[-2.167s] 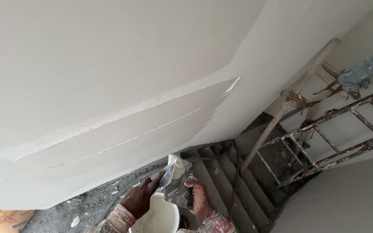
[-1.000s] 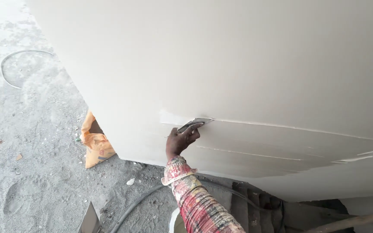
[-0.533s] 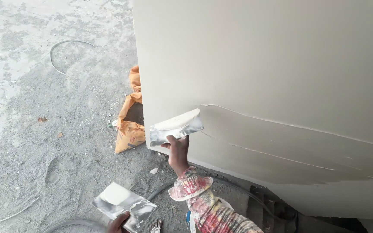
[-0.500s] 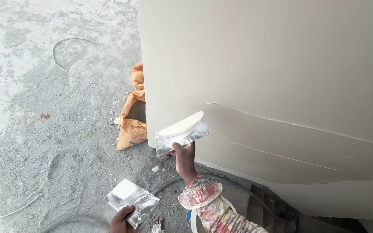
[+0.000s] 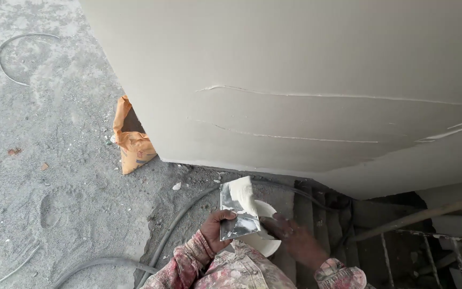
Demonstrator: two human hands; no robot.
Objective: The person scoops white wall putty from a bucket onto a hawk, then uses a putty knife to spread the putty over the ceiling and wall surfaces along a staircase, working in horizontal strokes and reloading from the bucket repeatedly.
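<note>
Down from the wall has come the right hand, which half a second ago pressed a loaded blade against the plaster. Both hands now meet low in the head view.

At far left I see the dusty concrete floor (image 5: 54, 160) with a grey hose (image 5: 180, 219) curving across it. An orange sack (image 5: 132, 142) sits slumped against the wall's foot. The left hand (image 5: 216, 229) is closed around the lower edge of a flat metal plate (image 5: 236, 214), held tilted, with a smear of white putty (image 5: 243, 195) on its upper part. Just behind and below the plate a wide putty blade (image 5: 266, 245), coated white, touches it. The right hand (image 5: 295, 240) lies against that blade, but it is blurred and I cannot tell whether its fingers are clamped on the handle.

I judge this to be a reloading step: putty is being worked between plate and blade, well apart from the wall (image 5: 322, 80), where raised ridges (image 5: 295, 95) cross the fresh coat. A further pass would call for an evenly loaded blade edge, set flat and drawn along those ridges. At far right a spattered ladder (image 5: 418, 220) leans over the stair steps (image 5: 370, 251).
</note>
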